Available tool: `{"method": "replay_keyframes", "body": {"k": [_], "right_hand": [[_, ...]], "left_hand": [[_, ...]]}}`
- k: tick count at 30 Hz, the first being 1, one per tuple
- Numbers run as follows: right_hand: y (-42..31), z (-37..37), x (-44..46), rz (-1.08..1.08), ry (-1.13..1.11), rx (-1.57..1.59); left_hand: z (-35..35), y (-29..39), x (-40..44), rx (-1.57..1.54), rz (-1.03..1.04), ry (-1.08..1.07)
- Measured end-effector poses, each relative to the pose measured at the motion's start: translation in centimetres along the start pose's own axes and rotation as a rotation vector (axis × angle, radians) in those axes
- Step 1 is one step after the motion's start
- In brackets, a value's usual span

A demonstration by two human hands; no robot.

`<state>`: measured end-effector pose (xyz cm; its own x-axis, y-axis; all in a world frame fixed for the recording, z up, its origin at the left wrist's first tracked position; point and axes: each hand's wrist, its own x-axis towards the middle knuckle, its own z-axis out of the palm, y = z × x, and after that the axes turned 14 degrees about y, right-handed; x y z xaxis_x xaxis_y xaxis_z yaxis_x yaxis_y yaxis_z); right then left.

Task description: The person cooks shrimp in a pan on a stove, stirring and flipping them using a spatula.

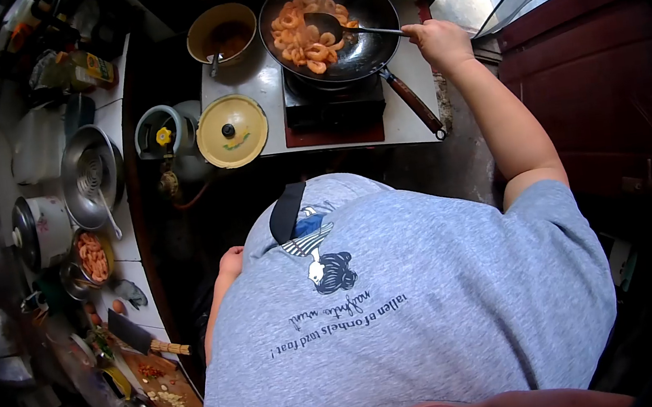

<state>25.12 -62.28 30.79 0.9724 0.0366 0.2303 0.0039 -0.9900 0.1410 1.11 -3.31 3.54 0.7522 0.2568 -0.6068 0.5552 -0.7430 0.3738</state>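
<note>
Orange-pink shrimp (304, 23) lie in a black wok (360, 53) on a gas stove (334, 105). My right hand (443, 44) is closed around the end of a dark ladle (370, 30), whose bowl rests among the shrimp. The wok's wooden handle (411, 99) points toward me, below that hand, and nothing grips it. My left hand (232, 260) hangs low at my left side, mostly hidden by my shirt, so its fingers cannot be made out.
Left of the wok stand a yellow bowl (200, 36) and a patterned lid (249, 144). A gas cylinder (158, 126) is beside the table. The left counter holds a metal pan (73, 169), a pot (52, 229), more shrimp (92, 257), a cleaver (130, 333) and a cutting board (181, 381).
</note>
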Motion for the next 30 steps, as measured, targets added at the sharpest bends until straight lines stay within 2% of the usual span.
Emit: {"method": "replay_keyframes", "body": {"k": [3, 6, 8, 11, 14, 17, 22, 26, 29, 30], "right_hand": [[-0.2, -1.2, 0.0, 0.013, -0.036, 0.013], [-0.2, -1.7, -0.3, 0.047, -0.067, 0.047], [-0.3, -1.7, -0.4, 0.055, -0.081, 0.073], [-0.6, -0.7, -0.6, 0.035, -0.12, 0.099], [-0.9, 0.1, -0.6, 0.031, -0.198, 0.073], [0.6, 1.0, -0.1, 0.044, -0.182, 0.032], [2.5, 0.6, 0.1, 0.199, -0.172, 0.04], [1.1, 2.1, -0.2, 0.211, -0.188, 0.232], [0.2, 3.8, -0.7, 0.159, -0.209, 0.267], [0.3, 3.9, -0.7, 0.14, -0.266, 0.195]], "left_hand": [[3.4, -4.3, 2.6, -0.009, 0.002, -0.035], [4.0, -5.0, 3.2, -0.028, 0.016, -0.045], [2.9, -3.2, 2.5, -0.007, -0.045, -0.026], [-1.8, 2.8, -1.1, -0.018, 0.035, -0.006], [-1.2, 2.4, -0.7, -0.086, 0.006, 0.013], [-1.1, 2.3, -0.4, -0.056, -0.016, 0.029], [1.3, -0.6, 1.5, -0.008, -0.036, -0.009], [2.8, -3.6, 2.5, 0.067, 0.05, -0.049], [2.3, -2.7, 2.2, 0.029, 0.022, -0.05], [2.1, -2.1, 2.1, -0.037, -0.057, -0.042]]}}
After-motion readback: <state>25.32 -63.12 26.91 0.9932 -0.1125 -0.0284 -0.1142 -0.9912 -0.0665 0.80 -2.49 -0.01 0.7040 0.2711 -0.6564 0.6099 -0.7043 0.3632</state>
